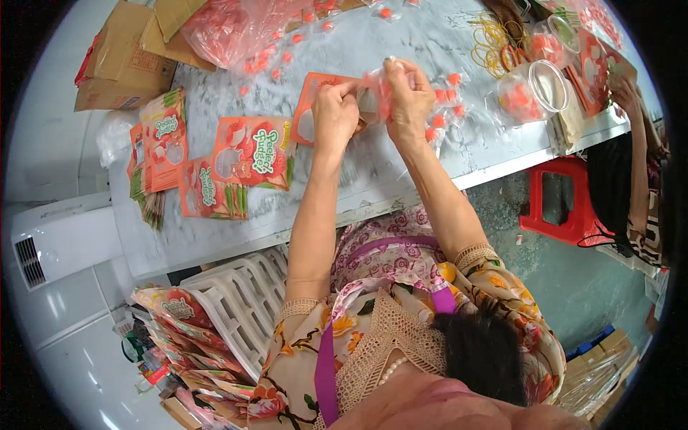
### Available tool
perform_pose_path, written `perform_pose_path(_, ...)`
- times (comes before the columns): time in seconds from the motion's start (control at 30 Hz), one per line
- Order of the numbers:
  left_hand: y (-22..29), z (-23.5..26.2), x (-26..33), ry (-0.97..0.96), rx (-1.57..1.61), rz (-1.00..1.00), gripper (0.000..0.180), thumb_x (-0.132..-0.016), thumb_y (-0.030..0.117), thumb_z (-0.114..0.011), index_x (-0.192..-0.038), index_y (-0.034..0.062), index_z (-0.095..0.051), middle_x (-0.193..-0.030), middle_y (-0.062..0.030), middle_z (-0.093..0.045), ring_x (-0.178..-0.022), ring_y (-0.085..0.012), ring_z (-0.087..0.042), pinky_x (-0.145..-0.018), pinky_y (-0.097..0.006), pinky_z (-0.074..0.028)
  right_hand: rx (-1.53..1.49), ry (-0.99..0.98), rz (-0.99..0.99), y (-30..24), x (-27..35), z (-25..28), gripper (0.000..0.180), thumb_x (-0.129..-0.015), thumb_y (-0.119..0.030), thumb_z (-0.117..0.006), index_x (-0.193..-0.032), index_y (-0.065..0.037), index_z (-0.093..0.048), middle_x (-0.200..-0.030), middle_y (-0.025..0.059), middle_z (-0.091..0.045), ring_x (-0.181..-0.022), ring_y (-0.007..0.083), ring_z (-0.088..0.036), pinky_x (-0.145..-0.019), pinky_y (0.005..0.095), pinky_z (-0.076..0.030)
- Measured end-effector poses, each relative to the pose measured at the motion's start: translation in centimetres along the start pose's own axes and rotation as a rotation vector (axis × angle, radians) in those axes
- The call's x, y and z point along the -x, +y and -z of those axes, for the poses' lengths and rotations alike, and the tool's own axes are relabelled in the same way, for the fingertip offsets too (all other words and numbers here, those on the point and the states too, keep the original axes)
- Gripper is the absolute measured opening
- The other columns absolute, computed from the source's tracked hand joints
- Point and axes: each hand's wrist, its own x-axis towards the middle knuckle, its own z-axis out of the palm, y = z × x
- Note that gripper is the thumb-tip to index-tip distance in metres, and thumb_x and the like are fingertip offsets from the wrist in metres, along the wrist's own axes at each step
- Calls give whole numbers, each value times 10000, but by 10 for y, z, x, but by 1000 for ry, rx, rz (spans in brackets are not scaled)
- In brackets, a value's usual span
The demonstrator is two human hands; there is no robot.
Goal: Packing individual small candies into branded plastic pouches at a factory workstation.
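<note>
Both my hands are raised over the grey marbled table. Between them is a small clear-and-red plastic packet (375,93). My left hand (335,118) is closed, its fingers pinching the packet's left side. My right hand (407,100) grips the other side, thumb and fingers pressed together near the top. Just left of and behind my left hand lies a flat red pouch (307,122), partly covered by it. Several individually wrapped red candies (448,94) lie right of my right hand. Another red printed pouch (252,154) rests farther left.
Stacks of red pouches (163,140) lie at the table's left, near a cardboard box (125,57). A big clear bag (236,29) and scattered candies are at the back. Clear jars (522,97) stand right, near another person's hand (627,97) and a red stool (559,204).
</note>
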Motion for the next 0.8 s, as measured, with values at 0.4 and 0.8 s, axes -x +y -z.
perform_pose_path(0.4,-19,-11,-7,29,128,-73,334,-895,-6,-510,-1177,76,-669,-728,-81,-605,-574,-168,-591,-530,-345,-501,440,-139,308,4,8,13,162,-842,-39,-617,-978,9,-692,-899,29,-658,-811,93,-590,-734,243,-484)
perform_pose_path(0.8,-13,-25,4,129,-267,-527,387,-802,-77,-525,-1098,83,-716,-878,-171,-567,-816,-295,-577,-786,-387,-479,638,79,473,8,-12,15,210,-856,2,-561,-1016,-15,-696,-973,97,-648,-820,164,-623,-737,275,-495)
